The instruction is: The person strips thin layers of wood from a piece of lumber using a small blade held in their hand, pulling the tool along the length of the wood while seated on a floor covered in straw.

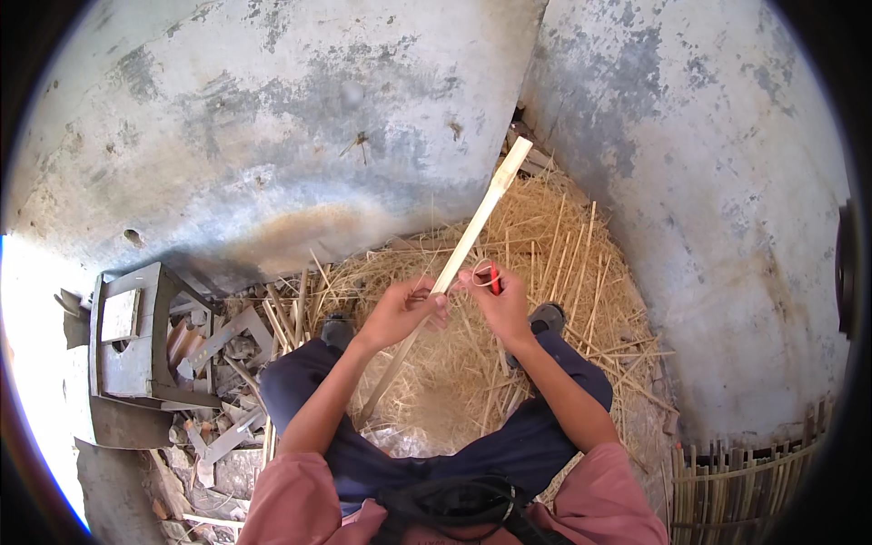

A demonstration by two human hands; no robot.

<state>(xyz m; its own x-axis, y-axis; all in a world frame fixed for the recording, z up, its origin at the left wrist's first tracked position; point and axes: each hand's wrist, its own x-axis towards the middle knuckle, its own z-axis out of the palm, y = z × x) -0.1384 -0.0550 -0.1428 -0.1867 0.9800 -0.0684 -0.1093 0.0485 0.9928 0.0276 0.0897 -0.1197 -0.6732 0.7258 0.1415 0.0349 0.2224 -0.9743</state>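
Observation:
A long, pale split-bamboo strip (472,232) slants up and away in front of me, wider at its far end. My left hand (400,311) is closed around it below the middle, and its lower part runs down between my knees. Right beside the strip, my right hand (500,304) is closed on a small red-handled tool (495,278); its working end is too small to make out. A thin, pale loop, like a curled shaving (480,271), shows at the right fingertips, close to the strip.
Straw-like shavings (545,218) and loose sticks cover the floor around my feet. On the left, a grey wooden frame (136,341) stands by broken rubble (213,436). A woven stick basket or fence (740,486) is at lower right. Worn walls (363,100) meet ahead.

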